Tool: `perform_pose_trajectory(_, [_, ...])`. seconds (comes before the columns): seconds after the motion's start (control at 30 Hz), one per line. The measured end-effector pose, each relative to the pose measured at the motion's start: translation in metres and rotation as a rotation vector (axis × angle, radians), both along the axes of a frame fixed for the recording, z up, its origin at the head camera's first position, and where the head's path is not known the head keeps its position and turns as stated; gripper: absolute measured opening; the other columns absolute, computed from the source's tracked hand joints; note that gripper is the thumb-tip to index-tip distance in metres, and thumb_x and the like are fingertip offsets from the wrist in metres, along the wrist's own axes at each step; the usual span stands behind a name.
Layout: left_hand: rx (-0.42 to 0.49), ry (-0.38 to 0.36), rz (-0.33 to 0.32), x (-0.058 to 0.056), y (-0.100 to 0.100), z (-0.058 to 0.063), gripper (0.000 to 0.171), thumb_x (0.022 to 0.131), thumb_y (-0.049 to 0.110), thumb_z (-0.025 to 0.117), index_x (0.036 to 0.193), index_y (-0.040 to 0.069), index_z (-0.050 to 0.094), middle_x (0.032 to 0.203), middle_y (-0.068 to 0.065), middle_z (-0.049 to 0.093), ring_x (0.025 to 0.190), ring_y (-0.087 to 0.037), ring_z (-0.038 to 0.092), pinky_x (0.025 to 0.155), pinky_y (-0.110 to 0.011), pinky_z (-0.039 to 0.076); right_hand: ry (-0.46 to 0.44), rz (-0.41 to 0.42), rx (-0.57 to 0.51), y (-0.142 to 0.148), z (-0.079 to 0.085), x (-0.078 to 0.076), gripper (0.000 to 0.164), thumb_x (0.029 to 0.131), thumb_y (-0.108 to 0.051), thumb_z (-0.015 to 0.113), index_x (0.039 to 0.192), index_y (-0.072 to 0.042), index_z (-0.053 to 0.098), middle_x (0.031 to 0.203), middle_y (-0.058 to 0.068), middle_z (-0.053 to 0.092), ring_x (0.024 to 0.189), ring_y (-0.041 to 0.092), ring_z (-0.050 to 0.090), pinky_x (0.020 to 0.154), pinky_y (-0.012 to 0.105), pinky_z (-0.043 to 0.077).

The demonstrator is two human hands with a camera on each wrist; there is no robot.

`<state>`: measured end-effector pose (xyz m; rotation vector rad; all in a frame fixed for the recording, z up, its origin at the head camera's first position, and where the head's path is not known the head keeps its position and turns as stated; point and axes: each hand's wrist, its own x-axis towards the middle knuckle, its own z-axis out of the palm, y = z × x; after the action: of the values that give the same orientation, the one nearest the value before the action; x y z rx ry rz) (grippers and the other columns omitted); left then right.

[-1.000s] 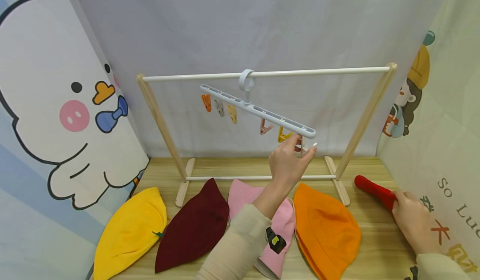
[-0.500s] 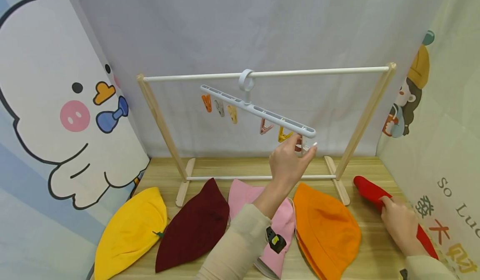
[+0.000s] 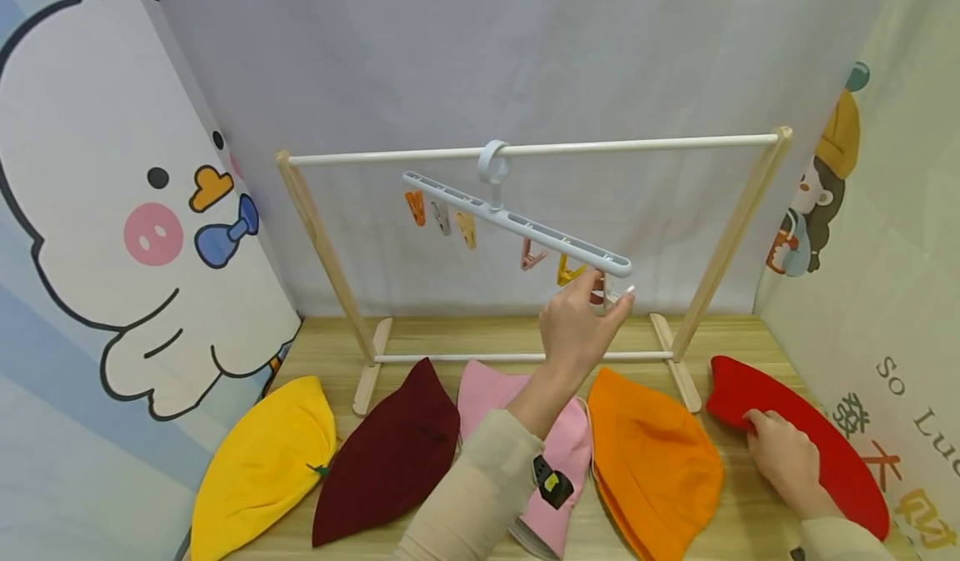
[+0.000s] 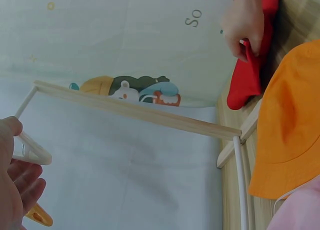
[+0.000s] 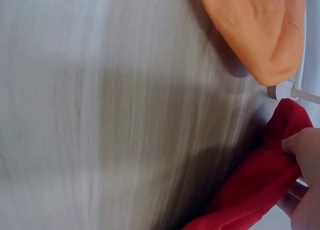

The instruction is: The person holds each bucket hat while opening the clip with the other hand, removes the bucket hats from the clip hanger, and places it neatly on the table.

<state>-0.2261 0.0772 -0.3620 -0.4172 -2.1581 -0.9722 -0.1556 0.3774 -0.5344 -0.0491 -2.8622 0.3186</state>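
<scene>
A pale hanger bar (image 3: pixel 525 227) hangs by its ring from the rack's white rod, with several coloured clothespins below it. At its near right end my left hand (image 3: pixel 572 328) pinches a white clothespin (image 4: pixel 35 152) between thumb and fingers. A yellow clothespin (image 3: pixel 570 271) hangs just beside that hand. On the right of the table, my right hand (image 3: pixel 787 457) grips the edge of a red bucket hat (image 3: pixel 843 453). In the right wrist view the thumb lies on top of the red cloth, with other fingers partly behind it.
Along the front lie a yellow hat (image 3: pixel 262 469), a maroon hat (image 3: pixel 386 461), a pink hat (image 3: pixel 555 453) partly under my left forearm, and an orange hat (image 3: pixel 652 461). The wooden rack (image 3: pixel 723 252) stands behind them. A printed curtain (image 3: pixel 900 294) borders the right side.
My right hand has moved a little left on the red hat, which has turned from a narrow edge-on strip to show its broad side. My left hand stays on the white clothespin.
</scene>
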Motion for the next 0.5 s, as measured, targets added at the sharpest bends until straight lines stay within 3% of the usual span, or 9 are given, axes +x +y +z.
perform_pose_trajectory(0.5, [0.006,0.001,0.016,0.001,0.000,-0.001,0.028,0.075,0.038,0.072,0.091,0.017,0.063,0.079,0.009,0.070,0.067,0.000,0.063,0.053,-0.015,0.042,-0.131,0.041,0.003,-0.007,-0.012,0.004,0.025,0.075,-0.008,0.067,0.097,0.001,0.060,0.086,0.023,0.058,0.060,0.038,0.055,0.052,0.053,0.046])
